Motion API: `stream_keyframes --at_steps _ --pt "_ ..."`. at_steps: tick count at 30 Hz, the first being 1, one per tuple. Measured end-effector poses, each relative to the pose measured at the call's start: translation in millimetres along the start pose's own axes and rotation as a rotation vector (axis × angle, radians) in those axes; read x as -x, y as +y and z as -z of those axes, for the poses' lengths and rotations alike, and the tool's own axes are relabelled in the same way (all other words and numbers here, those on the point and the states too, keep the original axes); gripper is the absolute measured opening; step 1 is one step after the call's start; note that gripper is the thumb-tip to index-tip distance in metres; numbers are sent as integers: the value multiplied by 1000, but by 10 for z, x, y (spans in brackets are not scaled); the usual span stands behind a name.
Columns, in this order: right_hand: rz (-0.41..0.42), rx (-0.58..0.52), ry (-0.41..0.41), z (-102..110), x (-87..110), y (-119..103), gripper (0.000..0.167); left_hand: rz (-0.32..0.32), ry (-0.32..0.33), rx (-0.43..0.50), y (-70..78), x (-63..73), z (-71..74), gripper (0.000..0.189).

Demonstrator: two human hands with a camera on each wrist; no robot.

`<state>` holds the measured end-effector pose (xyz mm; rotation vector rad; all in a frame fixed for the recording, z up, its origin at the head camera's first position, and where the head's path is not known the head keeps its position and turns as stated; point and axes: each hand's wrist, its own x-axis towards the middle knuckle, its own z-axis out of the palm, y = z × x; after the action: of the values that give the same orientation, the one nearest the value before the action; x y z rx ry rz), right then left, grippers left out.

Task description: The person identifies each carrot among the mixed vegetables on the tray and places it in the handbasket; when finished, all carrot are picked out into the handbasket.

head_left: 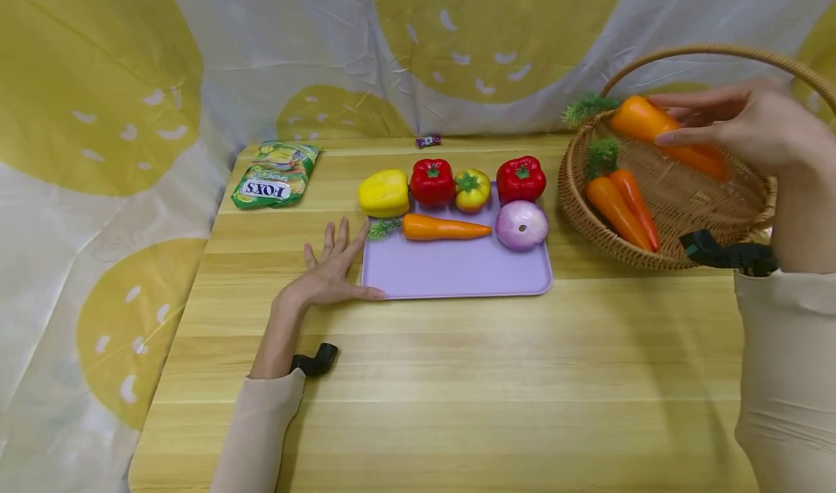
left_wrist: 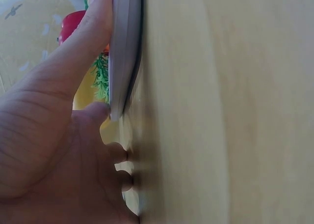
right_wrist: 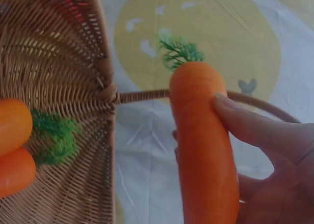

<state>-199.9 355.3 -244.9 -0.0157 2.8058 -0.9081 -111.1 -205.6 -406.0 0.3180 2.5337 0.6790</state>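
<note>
My right hand [head_left: 738, 126] grips an orange carrot [right_wrist: 203, 140] with a green leafy top, thumb on one side and fingers on the other. It is held above the wicker basket [head_left: 575, 213], where two more carrots [head_left: 617, 210] lie. My left hand [head_left: 329, 271] has its fingers spread at the left edge of the lilac tray [head_left: 451, 271], thumb at the near corner. Another carrot [head_left: 444, 228] lies across the tray. Around it are a yellow pepper [head_left: 383, 194], two red peppers [head_left: 432, 182], a red-yellow tomato [head_left: 472, 189] and a purple onion [head_left: 521, 226].
A green FOX'S packet [head_left: 277, 175] lies at the table's back left. A small purple wrapped sweet [head_left: 428, 141] is near the back edge. The basket's tall handle [head_left: 712, 49] arches behind my right hand. A patterned cloth [head_left: 313, 50] hangs behind the wooden table [head_left: 490, 384].
</note>
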Motion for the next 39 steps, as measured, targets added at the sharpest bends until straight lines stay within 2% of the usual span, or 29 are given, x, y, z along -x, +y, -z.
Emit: stream_keyframes --at_steps 5,9,13,17,19,24,27,28,34,35,39 --pt "-40 -7 -59 42 -121 102 58 -1 3 -2 -9 4 -2 128" --pt "-77 16 -157 61 -220 139 57 -4 8 13 -20 15 -14 129" --pt "-28 13 -228 73 -329 224 48 -32 35 41 -87 -17 -56 131" --pt "24 38 -292 60 -425 351 39 -40 34 43 -82 -28 -60 131" --pt "24 54 -327 38 -463 407 41 -29 20 29 -49 -20 -45 129" --pt "-30 -9 -410 -93 -531 536 53 -4 3 0 -26 -20 -46 129" --pt "-35 -25 -450 -181 -547 621 52 -6 5 15 -38 -34 -59 130" --pt "-63 -60 -470 -207 -546 645 50 -11 8 23 -39 -31 -59 131" --pt "-91 -134 -469 -351 -540 757 41 -42 37 43 -61 -10 -52 131" --pt "-69 -116 -467 -365 -545 773 39 -38 35 41 -59 -9 -46 131" --pt "-77 -173 -504 -414 -559 817 37 -7 9 22 -20 7 -4 128"
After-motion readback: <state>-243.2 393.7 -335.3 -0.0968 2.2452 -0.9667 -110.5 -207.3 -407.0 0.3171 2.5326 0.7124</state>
